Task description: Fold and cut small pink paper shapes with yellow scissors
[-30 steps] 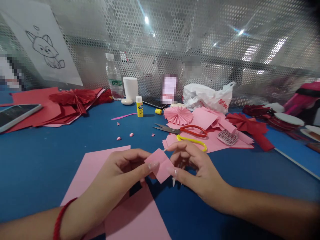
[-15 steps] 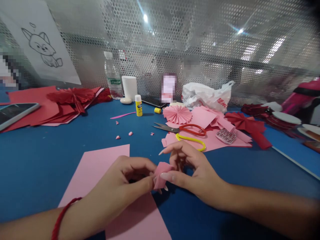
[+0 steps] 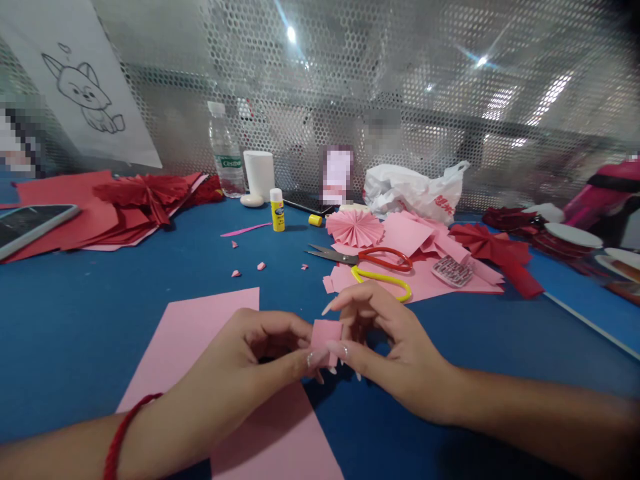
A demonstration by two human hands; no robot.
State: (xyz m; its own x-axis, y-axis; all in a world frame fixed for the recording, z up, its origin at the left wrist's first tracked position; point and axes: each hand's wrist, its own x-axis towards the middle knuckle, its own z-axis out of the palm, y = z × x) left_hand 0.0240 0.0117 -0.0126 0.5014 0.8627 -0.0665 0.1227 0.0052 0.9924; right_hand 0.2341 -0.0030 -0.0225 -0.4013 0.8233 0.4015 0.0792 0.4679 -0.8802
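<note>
A small folded piece of pink paper [image 3: 327,335] is pinched between my two hands above the blue table. My left hand [image 3: 267,350] grips its left side, thumb in front and fingers behind. On the right side, my right hand [image 3: 385,353] holds it with the thumb on its lower front; the index finger arches free above. Under my left forearm lies a large pink sheet [image 3: 210,327]. Scissors [image 3: 355,259] with one red and one yellow handle lie partly open beyond my right hand, on pink paper.
A glue stick [image 3: 277,210] stands uncapped-looking near a yellow cap [image 3: 315,220]. Behind are a water bottle [image 3: 226,153], a white cup [image 3: 259,175] and a plastic bag [image 3: 415,190]. A pink pleated rosette [image 3: 354,229] lies right of centre; red paper [image 3: 70,207] and a phone [image 3: 37,227] lie left.
The folded pink paper has turned from a slanted position to nearly square-on. Both thumbs have shifted along its lower edge, and my hands stay in about the same place.
</note>
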